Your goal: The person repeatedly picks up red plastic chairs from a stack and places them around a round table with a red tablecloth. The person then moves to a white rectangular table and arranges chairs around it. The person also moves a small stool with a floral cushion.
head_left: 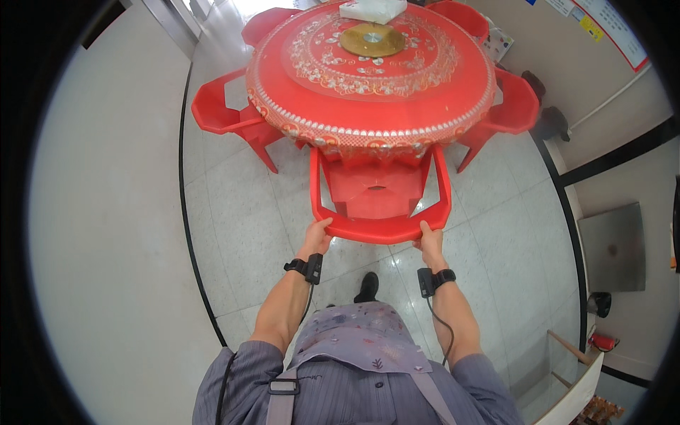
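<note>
A red plastic armchair (379, 231) stands right in front of me, its seat reaching under the edge of the round table. My left hand (317, 236) is closed around the left corner of its backrest, the thumb on top. At the backrest's right corner, my right hand (429, 243) grips in the same way, its fingers partly hidden underneath. The table wears a red patterned tablecloth (382, 117). Both wrists carry a strapped black device with a cable.
More red chairs flank the table, one at the left (219, 106) and one at the right (517, 103). A gold turntable disc (372, 40) and a white box (373, 10) sit on the tabletop. A grey panel (613, 248) leans by the right wall; a white wall (106, 212) runs along my left.
</note>
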`<move>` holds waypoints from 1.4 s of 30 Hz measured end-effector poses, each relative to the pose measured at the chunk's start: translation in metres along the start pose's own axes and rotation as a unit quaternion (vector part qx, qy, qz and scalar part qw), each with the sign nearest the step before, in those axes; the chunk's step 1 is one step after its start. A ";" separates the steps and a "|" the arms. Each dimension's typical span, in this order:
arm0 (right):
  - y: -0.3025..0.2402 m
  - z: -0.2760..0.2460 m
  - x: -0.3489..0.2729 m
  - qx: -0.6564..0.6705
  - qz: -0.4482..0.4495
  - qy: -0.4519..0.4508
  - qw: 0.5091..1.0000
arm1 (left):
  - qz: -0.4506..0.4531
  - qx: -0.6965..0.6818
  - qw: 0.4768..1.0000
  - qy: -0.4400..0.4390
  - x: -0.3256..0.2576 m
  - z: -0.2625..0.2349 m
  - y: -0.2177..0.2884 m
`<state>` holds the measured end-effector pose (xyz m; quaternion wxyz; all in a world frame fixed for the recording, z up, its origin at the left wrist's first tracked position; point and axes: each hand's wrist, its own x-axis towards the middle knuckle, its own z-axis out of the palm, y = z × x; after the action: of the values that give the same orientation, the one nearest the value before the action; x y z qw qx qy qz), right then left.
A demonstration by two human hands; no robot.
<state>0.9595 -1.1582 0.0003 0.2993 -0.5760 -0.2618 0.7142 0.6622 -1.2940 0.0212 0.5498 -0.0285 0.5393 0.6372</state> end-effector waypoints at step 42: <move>0.015 -0.048 0.025 -0.076 0.027 0.216 0.973 | 0.119 0.013 0.936 0.332 0.264 -0.134 0.237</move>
<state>1.0004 -1.1486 -0.0368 0.2852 -0.7443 -0.2289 0.5588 0.3103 -1.1690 -0.0447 0.2603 -0.1671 0.6988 0.6450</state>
